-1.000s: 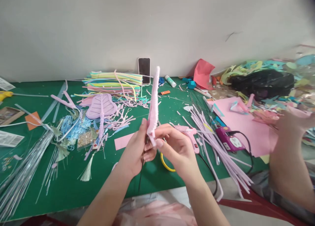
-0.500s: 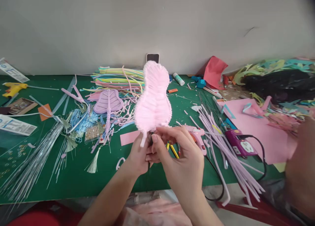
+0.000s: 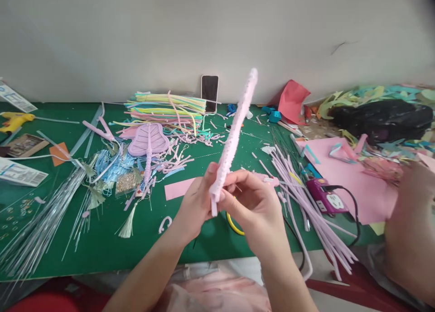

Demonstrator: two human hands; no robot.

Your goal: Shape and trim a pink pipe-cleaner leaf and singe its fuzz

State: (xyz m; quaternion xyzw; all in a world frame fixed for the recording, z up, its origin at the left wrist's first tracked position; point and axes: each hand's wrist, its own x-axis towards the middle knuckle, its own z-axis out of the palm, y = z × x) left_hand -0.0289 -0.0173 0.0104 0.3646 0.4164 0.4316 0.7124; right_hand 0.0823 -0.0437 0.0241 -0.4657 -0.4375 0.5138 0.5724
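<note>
Table [image 3: 102, 242] is green, against grey wall [image 3: 136, 40]. Shallow box [image 3: 38, 149] far left holds small bits [image 3: 25, 144], too blurred to ID; clear packet [image 3: 118, 191] holds gold beads [image 3: 128, 182]. Left hand [image 3: 197, 203] and right hand [image 3: 254, 205] together, both gripping fuzzy pink piece [image 3: 235, 133] low, edge-on, tilted right, above table.

The broad face of the fuzzy pink piece [image 3: 234, 137], seen edge-on, is hidden. A pink glue gun [image 3: 271, 180] and a yellow loop [image 3: 233, 226] are partly covered by the right hand [image 3: 260, 208]. Near the worktop's [image 3: 91, 257] front edge, a co-worker's arm [image 3: 409, 230] is blurred and cropped at right; leftward, gold bits [image 3: 25, 207] are too small to be identified.
</note>
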